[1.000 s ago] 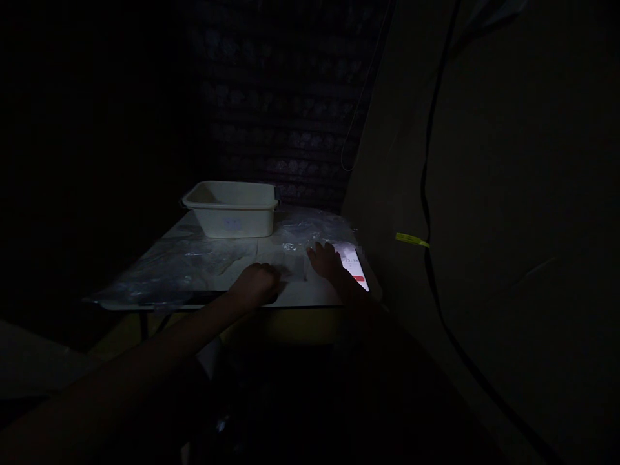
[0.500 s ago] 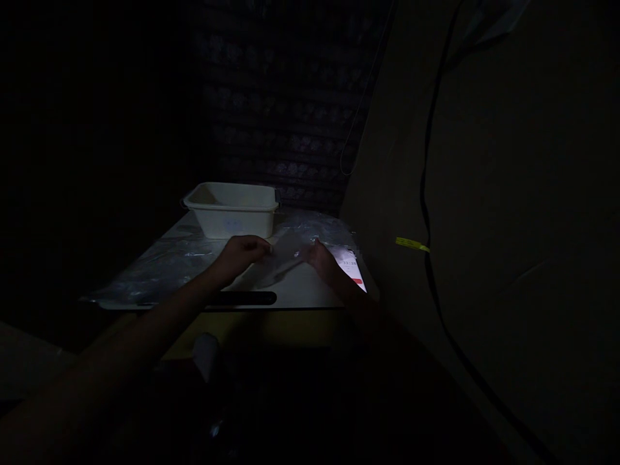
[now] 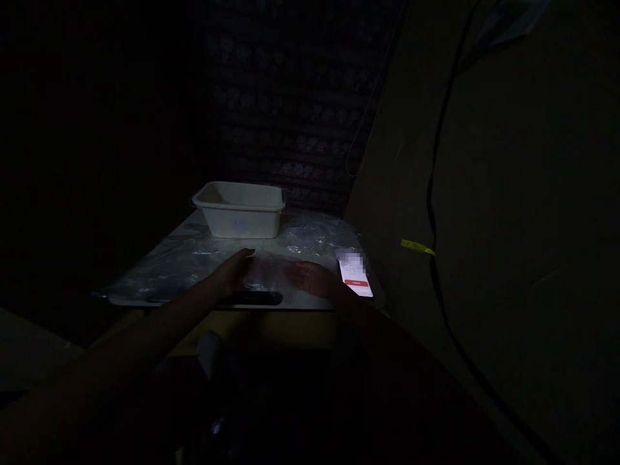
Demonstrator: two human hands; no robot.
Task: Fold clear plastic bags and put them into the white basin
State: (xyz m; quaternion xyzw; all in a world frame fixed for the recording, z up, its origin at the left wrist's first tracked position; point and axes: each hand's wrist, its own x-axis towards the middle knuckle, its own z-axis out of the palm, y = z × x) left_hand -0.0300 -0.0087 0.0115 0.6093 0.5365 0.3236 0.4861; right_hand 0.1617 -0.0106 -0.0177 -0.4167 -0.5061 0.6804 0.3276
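Note:
In dim light, a clear plastic bag [image 3: 268,268] lies between my two hands, low over the table's front part. My left hand [image 3: 233,271] grips the bag's left side, thumb on top; its other fingers are mostly in shadow. On the bag's right side rests my right hand [image 3: 312,279], its fingers stretched out toward the left. More clear plastic bags [image 3: 169,265] are spread at the left of the table, and another crumpled heap of clear plastic [image 3: 314,237] lies behind my right hand.
A white plastic tub [image 3: 242,223] stands at the table's back. A lit phone [image 3: 356,284] lies by the right edge. A dark slot [image 3: 256,298] runs along the front edge. On the right wall hangs a dark cable [image 3: 431,194] with a yellow tag [image 3: 416,247].
Both hands have come lower and nearer the table's front edge with the bag. My right hand's fingers have gone from pinching the bag to lying stretched out on it.

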